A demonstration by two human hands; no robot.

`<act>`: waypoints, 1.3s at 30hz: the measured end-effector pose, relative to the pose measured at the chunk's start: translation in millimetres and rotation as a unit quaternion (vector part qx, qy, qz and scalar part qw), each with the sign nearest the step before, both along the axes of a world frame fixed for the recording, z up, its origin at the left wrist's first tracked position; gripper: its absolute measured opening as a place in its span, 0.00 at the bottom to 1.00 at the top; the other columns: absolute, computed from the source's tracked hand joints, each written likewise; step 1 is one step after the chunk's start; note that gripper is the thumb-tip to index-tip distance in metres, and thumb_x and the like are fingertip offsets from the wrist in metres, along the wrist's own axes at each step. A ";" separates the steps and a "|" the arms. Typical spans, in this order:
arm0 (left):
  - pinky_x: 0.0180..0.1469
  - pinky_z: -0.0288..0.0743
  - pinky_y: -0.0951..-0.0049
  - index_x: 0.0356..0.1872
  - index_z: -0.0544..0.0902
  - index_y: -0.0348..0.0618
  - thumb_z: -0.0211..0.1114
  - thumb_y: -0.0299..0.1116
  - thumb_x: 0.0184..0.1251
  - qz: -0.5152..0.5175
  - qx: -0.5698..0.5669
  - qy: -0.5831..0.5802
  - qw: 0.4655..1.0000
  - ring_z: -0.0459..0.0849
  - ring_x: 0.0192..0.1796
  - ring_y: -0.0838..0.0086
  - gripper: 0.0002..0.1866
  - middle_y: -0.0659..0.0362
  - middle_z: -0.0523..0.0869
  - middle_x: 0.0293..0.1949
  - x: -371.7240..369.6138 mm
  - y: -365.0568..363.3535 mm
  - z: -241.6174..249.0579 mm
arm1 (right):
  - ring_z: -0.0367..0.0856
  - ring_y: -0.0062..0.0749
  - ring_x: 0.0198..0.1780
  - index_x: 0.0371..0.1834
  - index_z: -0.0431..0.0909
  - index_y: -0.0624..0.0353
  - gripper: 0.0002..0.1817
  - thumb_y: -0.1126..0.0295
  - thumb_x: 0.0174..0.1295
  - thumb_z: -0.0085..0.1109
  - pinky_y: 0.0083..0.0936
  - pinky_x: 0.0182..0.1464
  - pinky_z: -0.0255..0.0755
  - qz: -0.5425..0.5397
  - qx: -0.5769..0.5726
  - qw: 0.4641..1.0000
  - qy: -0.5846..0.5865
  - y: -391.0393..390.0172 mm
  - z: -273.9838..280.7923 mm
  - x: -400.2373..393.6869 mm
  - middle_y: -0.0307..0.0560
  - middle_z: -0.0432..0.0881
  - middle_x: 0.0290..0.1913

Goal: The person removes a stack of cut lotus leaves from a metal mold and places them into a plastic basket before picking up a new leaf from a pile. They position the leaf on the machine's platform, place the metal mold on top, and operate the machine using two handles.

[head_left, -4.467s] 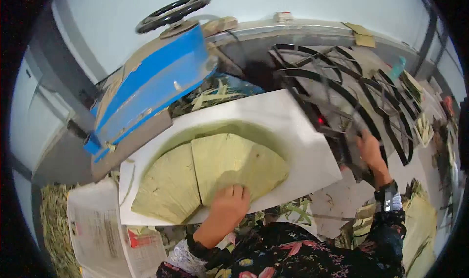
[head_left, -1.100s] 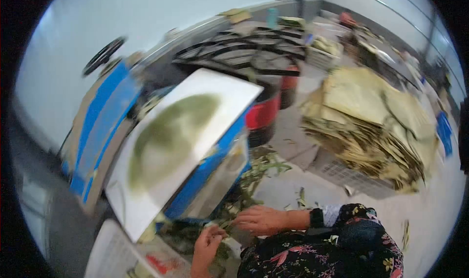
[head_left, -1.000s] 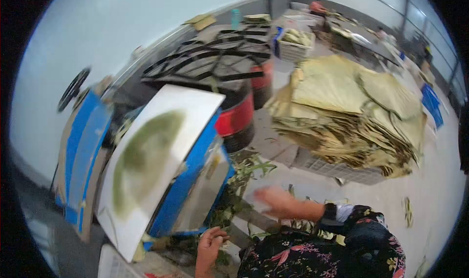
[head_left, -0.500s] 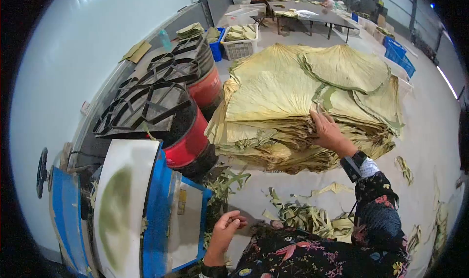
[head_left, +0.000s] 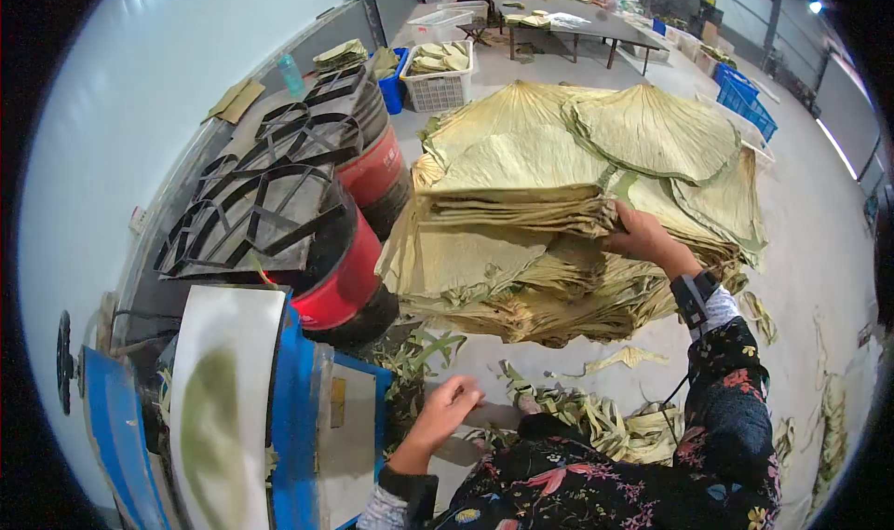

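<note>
My right hand [head_left: 647,241] now has its grip clamped on a wad of leaves [head_left: 517,209] from the top of the leaf stack [head_left: 577,185], at 1 o'clock from me. Half a second ago it only rested on the stack edge; now the wad is peeled up, gap showing beneath. I read that as a batch separated and ready to carry. Left hand [head_left: 447,409] hangs loose, released, near floor scraps [head_left: 568,409] at 6 o'clock. White cutting surface [head_left: 223,390] at 8 o'clock stays bare.
</note>
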State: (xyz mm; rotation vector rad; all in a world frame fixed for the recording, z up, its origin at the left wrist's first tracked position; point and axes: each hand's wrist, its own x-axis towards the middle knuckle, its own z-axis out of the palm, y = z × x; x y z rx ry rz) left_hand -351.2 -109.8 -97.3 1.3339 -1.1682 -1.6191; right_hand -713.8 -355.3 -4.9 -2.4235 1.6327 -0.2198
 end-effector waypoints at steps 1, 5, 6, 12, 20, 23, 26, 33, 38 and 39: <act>0.51 0.75 0.70 0.54 0.71 0.33 0.53 0.35 0.71 -0.038 -0.019 -0.016 0.999 0.81 0.48 0.67 0.17 0.51 0.81 0.45 -8.3 -13.1 3.0 | 0.75 0.61 0.46 0.61 0.58 0.63 0.38 0.55 0.52 0.64 0.44 0.45 0.69 0.002 0.001 1.000 0.001 -4.5 -1.7 -3.0 0.65 0.78 0.41; 0.53 0.75 0.66 0.56 0.68 0.34 0.54 0.40 0.71 -0.032 0.009 0.139 0.990 0.80 0.49 0.65 0.21 0.50 0.80 0.47 -56.3 -73.6 30.7 | 0.75 0.62 0.43 0.57 0.61 0.64 0.35 0.55 0.53 0.64 0.45 0.43 0.68 0.002 -0.049 0.995 -0.089 -16.3 -8.2 -8.9 0.65 0.78 0.39; 0.55 0.74 0.64 0.57 0.68 0.34 0.54 0.42 0.70 -0.015 0.026 0.203 0.979 0.80 0.51 0.63 0.23 0.49 0.79 0.48 -69.6 -91.0 30.5 | 0.75 0.62 0.43 0.58 0.60 0.65 0.35 0.55 0.53 0.64 0.45 0.43 0.68 -0.003 -0.051 0.995 -0.080 -17.5 -7.4 -8.8 0.65 0.78 0.38; 0.64 0.62 0.51 0.64 0.61 0.41 0.56 0.56 0.64 0.126 0.093 0.450 0.879 0.68 0.64 0.57 0.36 0.48 0.70 0.61 -111.8 -165.8 25.4 | 0.73 0.54 0.51 0.56 0.65 0.63 0.39 0.67 0.38 0.72 0.41 0.55 0.64 0.073 -0.087 0.993 -0.023 51.3 -9.0 10.4 0.61 0.76 0.47; 0.60 0.67 0.61 0.61 0.68 0.44 0.56 0.43 0.62 0.304 -0.018 0.254 0.918 0.71 0.60 0.66 0.27 0.54 0.74 0.58 -108.4 -119.0 46.0 | 0.68 0.45 0.62 0.57 0.65 0.71 0.26 0.72 0.53 0.48 0.40 0.61 0.63 0.291 -0.145 0.944 -0.064 118.6 -27.9 41.9 0.58 0.68 0.62; 0.59 0.69 0.62 0.59 0.69 0.41 0.55 0.39 0.58 0.292 -0.076 0.147 0.942 0.74 0.57 0.64 0.26 0.52 0.75 0.55 -85.4 -93.8 79.1 | 0.68 0.44 0.62 0.57 0.66 0.69 0.25 0.71 0.53 0.50 0.39 0.60 0.64 0.311 -0.172 0.925 -0.135 120.2 -20.9 59.6 0.55 0.68 0.63; 0.56 0.72 0.62 0.58 0.69 0.38 0.54 0.37 0.54 0.408 -0.102 0.183 0.889 0.77 0.53 0.60 0.28 0.51 0.76 0.53 -58.7 -59.0 118.3 | 0.68 0.44 0.62 0.57 0.68 0.65 0.26 0.68 0.53 0.56 0.36 0.59 0.65 0.382 -0.217 0.872 -0.215 125.8 -21.4 85.6 0.53 0.68 0.63; 0.59 0.70 0.57 0.59 0.68 0.39 0.52 0.42 0.53 0.530 -0.251 0.304 0.751 0.73 0.57 0.59 0.30 0.51 0.73 0.56 -7.8 18.9 170.1 | 0.56 0.41 0.70 0.69 0.53 0.61 0.40 0.54 0.59 0.59 0.37 0.68 0.55 0.533 0.193 0.758 -0.321 158.4 -42.8 184.8 0.51 0.58 0.69; 0.60 0.68 0.58 0.61 0.66 0.40 0.52 0.45 0.51 0.642 -0.364 0.072 0.671 0.70 0.60 0.58 0.33 0.49 0.68 0.60 33.9 81.4 152.5 | 0.50 0.37 0.73 0.72 0.46 0.60 0.38 0.55 0.66 0.50 0.38 0.71 0.48 0.351 0.552 0.388 -0.649 180.5 21.2 297.8 0.48 0.55 0.71; 0.60 0.68 0.58 0.61 0.66 0.40 0.52 0.45 0.51 0.649 -0.371 0.069 0.661 0.70 0.60 0.58 0.33 0.49 0.68 0.60 46.1 93.5 152.3 | 0.52 0.37 0.72 0.72 0.48 0.60 0.36 0.55 0.66 0.48 0.38 0.71 0.48 0.309 0.633 0.235 -0.670 188.2 16.6 325.2 0.48 0.57 0.71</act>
